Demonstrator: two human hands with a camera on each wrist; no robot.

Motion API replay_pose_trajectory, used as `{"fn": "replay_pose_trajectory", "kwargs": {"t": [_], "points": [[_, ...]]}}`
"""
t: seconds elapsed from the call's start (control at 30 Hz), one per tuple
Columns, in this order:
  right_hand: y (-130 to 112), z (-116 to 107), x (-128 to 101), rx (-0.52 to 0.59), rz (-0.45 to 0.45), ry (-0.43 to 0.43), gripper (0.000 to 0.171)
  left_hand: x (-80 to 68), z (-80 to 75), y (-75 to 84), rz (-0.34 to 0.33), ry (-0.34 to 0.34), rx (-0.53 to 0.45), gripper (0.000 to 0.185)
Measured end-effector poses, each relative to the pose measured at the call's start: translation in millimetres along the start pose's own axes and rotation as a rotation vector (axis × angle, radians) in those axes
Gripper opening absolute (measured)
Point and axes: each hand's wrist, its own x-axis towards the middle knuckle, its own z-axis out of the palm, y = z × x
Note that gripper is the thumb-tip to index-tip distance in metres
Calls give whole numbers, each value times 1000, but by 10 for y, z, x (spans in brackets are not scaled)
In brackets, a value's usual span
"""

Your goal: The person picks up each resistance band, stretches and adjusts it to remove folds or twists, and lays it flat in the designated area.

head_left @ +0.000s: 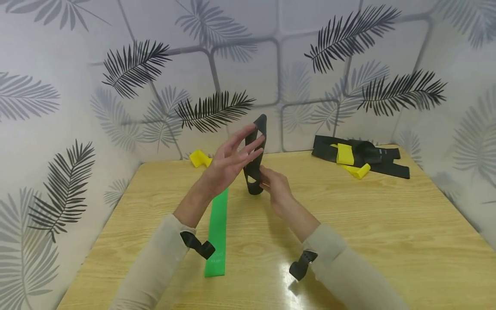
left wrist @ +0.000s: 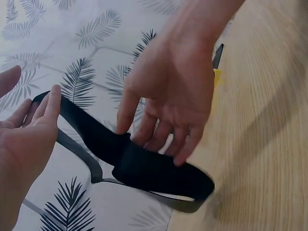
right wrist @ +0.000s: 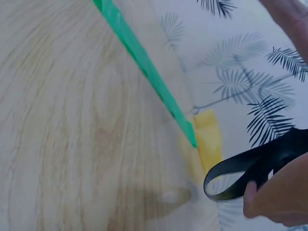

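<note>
- Here's the right hand (head_left: 276, 185), thumb and fingers pinching the lower part of a black looped band (head_left: 253, 170), a firm close grip at the band's four o'clock.
- Over at the band's ten o'clock, the left hand (head_left: 232, 161) has its fingers long and spread, up at the top end, not clenched round anything.
- And the black band itself stands between the two hands near mid-view, its ends at twelve and six o'clock, tipped slightly toward one, its loops gaping.
- Down at seven o'clock from it, a green band (head_left: 218, 228) lies flat, running toward the near edge, faint print on its near end.
- At nine o'clock, partly behind the left hand, there's a yellow band (head_left: 199, 159), curled beside the green band's far end.
- Out to three o'clock, well apart, a pile of dark bands (head_left: 393, 168) with yellow strips (head_left: 345, 154) among them.
- Under it all, the wood-grain table (head_left: 368, 241); beyond, at twelve, the leaf-patterned wall (head_left: 248, 77).
</note>
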Motion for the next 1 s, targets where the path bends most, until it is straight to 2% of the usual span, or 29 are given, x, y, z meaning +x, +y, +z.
{"fn": "replay_pose_trajectory", "kwargs": {"t": [0.17,0.33,0.47,0.53,0.7,0.83,0.9,1.0], "points": [[-104,-13,-63,-71,-2,106,28,-109,-46,-14,-8,36,33,63],[-264,-79,-51,15,-94,155,17,-322,-95,-61,-33,68,89,61],[-386,-130,-25,80,-168,139,15,-467,-123,-132,-102,101,161,57],[-441,-144,-19,79,-190,122,15,-512,-142,-171,-149,144,199,52],[-550,-139,-26,72,-231,89,17,-583,-181,-265,-282,246,277,48],[-602,-101,-50,93,-275,63,19,-615,-185,-323,-397,268,329,47],[-616,-63,-62,118,-309,37,20,-614,-174,-344,-439,280,402,44],[-630,-5,-84,139,-362,-4,21,-578,-134,-360,-442,311,579,44]]}}
